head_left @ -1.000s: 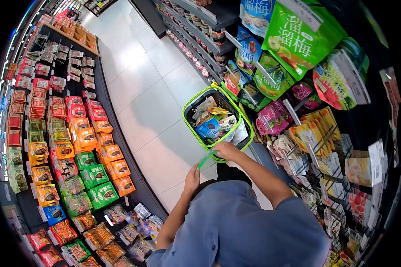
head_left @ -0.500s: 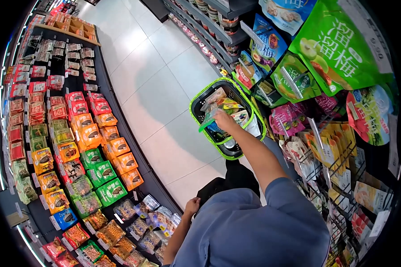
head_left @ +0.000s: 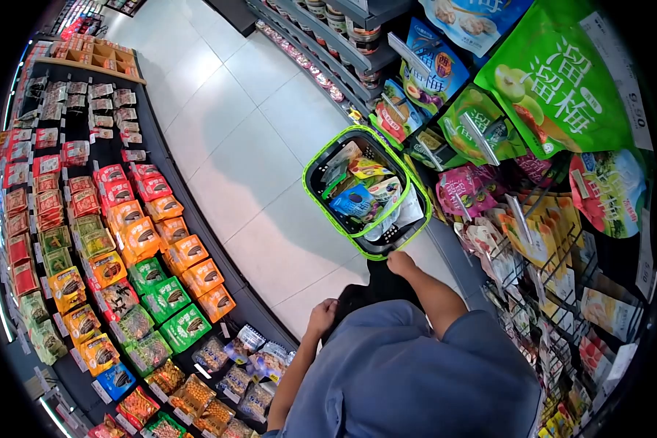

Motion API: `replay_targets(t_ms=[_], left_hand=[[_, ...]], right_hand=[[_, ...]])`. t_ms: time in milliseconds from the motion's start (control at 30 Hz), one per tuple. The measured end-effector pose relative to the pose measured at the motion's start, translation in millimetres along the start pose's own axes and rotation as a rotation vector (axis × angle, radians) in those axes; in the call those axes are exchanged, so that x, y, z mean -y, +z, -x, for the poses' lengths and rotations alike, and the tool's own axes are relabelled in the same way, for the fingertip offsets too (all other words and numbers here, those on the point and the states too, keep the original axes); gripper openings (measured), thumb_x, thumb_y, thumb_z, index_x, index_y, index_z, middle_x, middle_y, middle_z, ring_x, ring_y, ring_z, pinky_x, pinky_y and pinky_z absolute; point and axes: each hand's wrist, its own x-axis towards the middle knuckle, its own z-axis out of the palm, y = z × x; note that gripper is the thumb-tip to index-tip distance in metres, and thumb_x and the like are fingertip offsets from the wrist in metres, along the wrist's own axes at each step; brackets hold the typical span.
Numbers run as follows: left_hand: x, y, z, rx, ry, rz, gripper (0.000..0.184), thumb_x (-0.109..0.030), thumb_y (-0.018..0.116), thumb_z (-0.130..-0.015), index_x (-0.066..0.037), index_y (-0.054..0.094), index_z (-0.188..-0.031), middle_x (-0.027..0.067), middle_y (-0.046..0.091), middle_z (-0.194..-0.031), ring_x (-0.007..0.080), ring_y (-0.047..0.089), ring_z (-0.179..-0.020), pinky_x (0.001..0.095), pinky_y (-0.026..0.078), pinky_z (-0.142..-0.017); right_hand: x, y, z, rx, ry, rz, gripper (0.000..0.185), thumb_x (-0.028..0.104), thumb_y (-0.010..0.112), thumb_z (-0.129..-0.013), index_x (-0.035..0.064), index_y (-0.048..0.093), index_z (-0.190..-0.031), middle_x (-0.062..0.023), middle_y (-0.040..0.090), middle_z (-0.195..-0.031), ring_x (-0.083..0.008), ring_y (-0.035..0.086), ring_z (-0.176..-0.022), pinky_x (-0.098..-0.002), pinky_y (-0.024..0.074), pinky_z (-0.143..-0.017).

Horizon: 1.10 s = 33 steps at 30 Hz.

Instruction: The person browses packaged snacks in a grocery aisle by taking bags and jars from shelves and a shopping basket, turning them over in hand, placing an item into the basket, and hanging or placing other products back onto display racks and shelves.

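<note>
holding packets (head_left: 355,201), a green-rimmed basket (head_left: 396,239) lies just beyond the right hand (head_left: 401,263), whose finger grip is unclear.

The right grip (head_left: 400,263) shows mainly its back beside the shopping basket (head_left: 318,174); whether it touches the rim cannot be told. The left grip (head_left: 323,315) hides its own palm and anything in it. Overlapping snack packets (head_left: 354,203) cover most of the basket's floor. The top edge cuts off 2 pouches, light-blue (head_left: 460,18) and large green (head_left: 562,80). Labels on the shelved jars (head_left: 363,36) are too small to read.
</note>
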Motion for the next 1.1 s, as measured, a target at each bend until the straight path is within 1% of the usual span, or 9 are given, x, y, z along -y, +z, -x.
replay_targets(t_ms=[100, 167, 233, 333, 500, 600, 667, 800, 1100], left_hand=[[1.9, -12.3, -9.8, -0.049, 0.017, 0.059, 0.028, -0.027, 0.053, -0.096, -0.006, 0.068, -0.108, 0.0166, 0.07, -0.094, 0.0278, 0.067, -0.091, 0.0356, 0.051, -0.082], [30.2, -12.7, -27.6, -0.066, -0.053, 0.076, 0.025, -0.025, 0.056, -0.095, -0.005, 0.069, -0.104, 0.0139, 0.071, -0.092, 0.0226, 0.067, -0.087, 0.0331, 0.051, -0.081], [41.3, -19.9, -36.6, -0.076, 0.059, 0.157, 0.023, -0.02, 0.056, -0.096, -0.002, 0.068, -0.102, 0.0107, 0.07, -0.086, 0.0179, 0.065, -0.081, 0.0303, 0.052, -0.076], [41.5, -31.4, -63.5, -0.084, 0.048, 0.505, 0.02, -0.013, 0.052, -0.098, 0.002, 0.064, -0.098, 0.006, 0.067, -0.081, 0.0123, 0.061, -0.072, 0.0255, 0.051, -0.069], [13.2, -68.8, -105.6, 0.041, 0.021, 0.268, 0.019, -0.015, 0.054, -0.095, -0.001, 0.066, -0.097, 0.0059, 0.067, -0.077, 0.0114, 0.062, -0.068, 0.0262, 0.051, -0.065], [11.4, -91.6, -134.3, 0.097, 0.08, 0.097, 0.021, -0.021, 0.057, -0.093, -0.003, 0.066, -0.097, 0.009, 0.068, -0.079, 0.0181, 0.065, -0.07, 0.0312, 0.051, -0.069], [5.7, -107.5, -149.6, 0.139, 0.098, 0.019, 0.023, -0.024, 0.057, -0.091, -0.004, 0.066, -0.097, 0.0121, 0.069, -0.082, 0.0242, 0.066, -0.075, 0.0348, 0.051, -0.072], [11.5, -136.5, -179.6, 0.175, 0.056, 0.185, 0.02, -0.017, 0.057, -0.092, 0.0, 0.065, -0.095, 0.0076, 0.066, -0.076, 0.0153, 0.063, -0.066, 0.0292, 0.052, -0.063], [54.5, -218.0, -212.9, 0.21, -0.041, -0.012, 0.02, -0.017, 0.056, -0.09, 0.0, 0.066, -0.096, 0.0082, 0.067, -0.073, 0.0151, 0.063, -0.062, 0.0291, 0.051, -0.061]], right_hand=[[-44.3, 15.0, 39.0, -0.063, 0.188, -0.054, 0.026, 0.02, 0.054, -0.08, -0.0003, 0.069, -0.085, -0.0224, 0.067, -0.094, -0.0403, 0.064, -0.093, -0.0471, 0.0515, -0.082], [-74.5, 21.6, 49.6, -0.091, 0.339, -0.055, 0.025, 0.02, 0.055, -0.078, -0.0002, 0.069, -0.08, -0.0198, 0.069, -0.086, -0.0349, 0.068, -0.079, -0.0424, 0.0546, -0.075], [-89.6, 10.0, 48.9, 0.095, 0.447, -0.31, 0.023, 0.02, 0.053, -0.078, 0.0045, 0.068, -0.07, -0.0101, 0.065, -0.062, -0.0166, 0.062, -0.052, -0.0337, 0.0514, -0.052], [-78.7, -16.6, 42.7, -0.033, 0.381, -0.331, 0.022, 0.02, 0.054, -0.079, 0.0055, 0.068, -0.069, -0.0091, 0.065, -0.061, -0.0173, 0.062, -0.053, -0.0315, 0.0493, -0.05], [-5.2, -68.6, 28.1, -0.203, 0.452, -0.672, 0.022, 0.023, 0.056, -0.087, 0.0057, 0.069, -0.092, -0.0067, 0.07, -0.079, -0.0132, 0.065, -0.065, -0.0268, 0.0506, -0.055], [44.4, -76.2, 13.6, -0.229, 0.515, -0.831, 0.024, 0.023, 0.055, -0.091, 0.0059, 0.067, -0.105, -0.0061, 0.07, -0.089, -0.0128, 0.067, -0.072, -0.0259, 0.0518, -0.059], [84.1, -78.0, 10.1, -0.204, 0.503, -0.871, 0.025, 0.023, 0.055, -0.092, 0.0057, 0.066, -0.105, -0.0065, 0.07, -0.089, -0.0131, 0.067, -0.073, -0.0257, 0.0522, -0.061], [138.4, -52.9, -5.6, -0.151, 0.36, -0.794, 0.022, 0.02, 0.058, -0.089, 0.0041, 0.067, -0.102, -0.0071, 0.07, -0.088, -0.0142, 0.068, -0.075, -0.0262, 0.053, -0.067], [166.7, -32.1, -25.2, -0.105, 0.37, -0.648, 0.02, 0.015, 0.057, -0.084, 0.0035, 0.069, -0.095, -0.0073, 0.07, -0.083, -0.0148, 0.067, -0.07, -0.0288, 0.0528, -0.068]])
